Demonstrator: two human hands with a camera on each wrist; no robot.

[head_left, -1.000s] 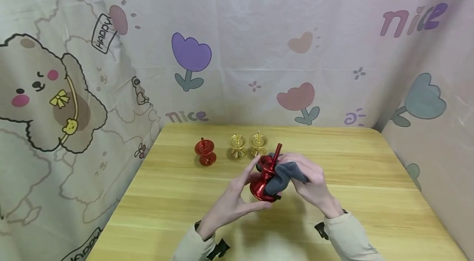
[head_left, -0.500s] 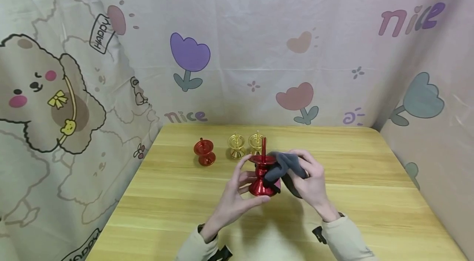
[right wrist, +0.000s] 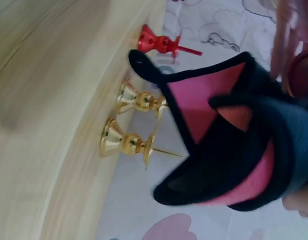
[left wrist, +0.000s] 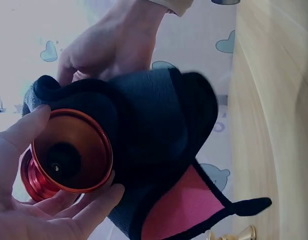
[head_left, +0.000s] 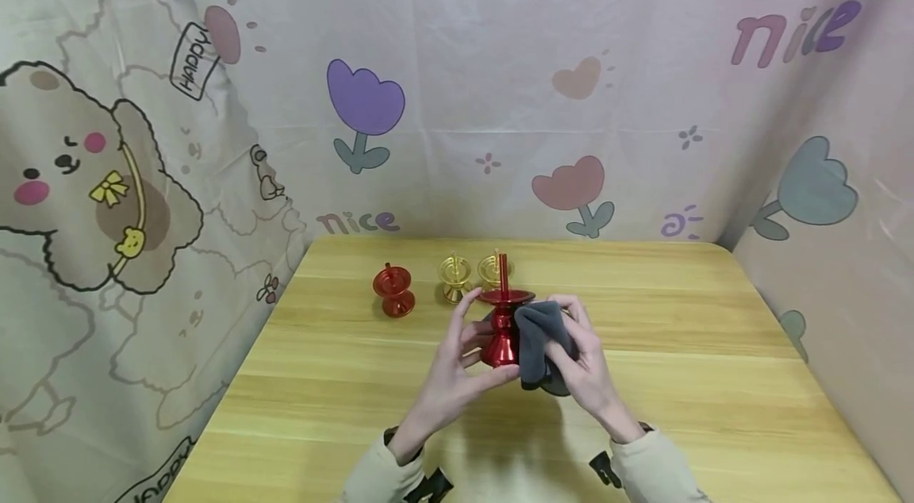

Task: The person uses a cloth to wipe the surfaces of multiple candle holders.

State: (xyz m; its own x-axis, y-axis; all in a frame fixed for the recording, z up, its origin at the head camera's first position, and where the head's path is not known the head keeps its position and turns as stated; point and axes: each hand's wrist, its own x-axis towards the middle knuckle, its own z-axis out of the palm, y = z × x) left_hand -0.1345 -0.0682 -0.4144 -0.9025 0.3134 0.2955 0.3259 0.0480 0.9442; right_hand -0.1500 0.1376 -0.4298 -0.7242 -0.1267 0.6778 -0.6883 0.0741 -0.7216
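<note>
My left hand [head_left: 448,378] grips a shiny red candle holder [head_left: 502,346] by its flared base, raised above the table and roughly upright. A thin red spike stands up from its dish. In the left wrist view the hollow underside of the base [left wrist: 71,150] faces the camera, with fingers curled around its rim. My right hand [head_left: 587,364] holds a folded dark grey cloth [head_left: 540,340] against the right side of the holder. The cloth's pink inner side [left wrist: 186,202] and a hanging loop [left wrist: 251,206] show in the left wrist view.
On the wooden table [head_left: 321,408], a second red candle holder [head_left: 394,293] stands at the back left. Two gold candle holders [head_left: 455,274] stand beside it, the right one partly hidden behind the held holder. A patterned curtain [head_left: 443,90] hangs behind the table.
The red candle holder has gone from tilted to upright. My right hand has shifted left and the cloth now hangs lower along the holder's side.
</note>
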